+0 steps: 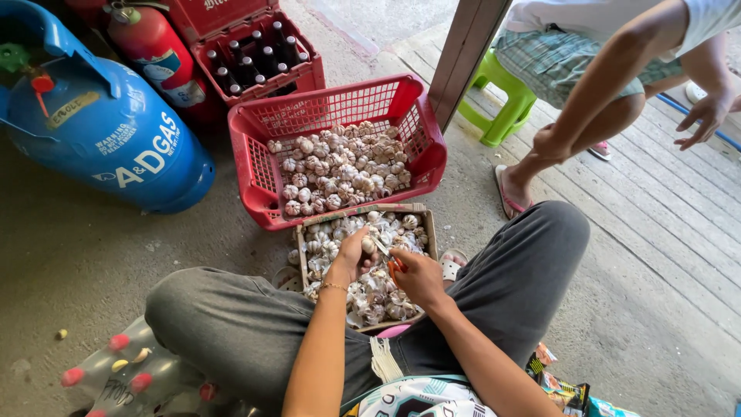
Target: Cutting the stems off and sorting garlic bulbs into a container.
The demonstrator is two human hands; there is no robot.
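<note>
My left hand (351,255) holds a garlic bulb (368,245) above a cardboard box (429,224) filled with garlic. My right hand (417,276) grips small orange-handled scissors (392,265), with the blades at the bulb. Just beyond the box, a red plastic basket (255,162) holds several more garlic bulbs. My knees in grey trousers spread to either side of the box.
A blue gas cylinder (100,123) lies at the left, with a red extinguisher (158,54) and a red crate of dark bottles (258,54) behind. Another person sits on a green stool (502,96) at the upper right. Plastic bottles (116,371) lie near my left knee.
</note>
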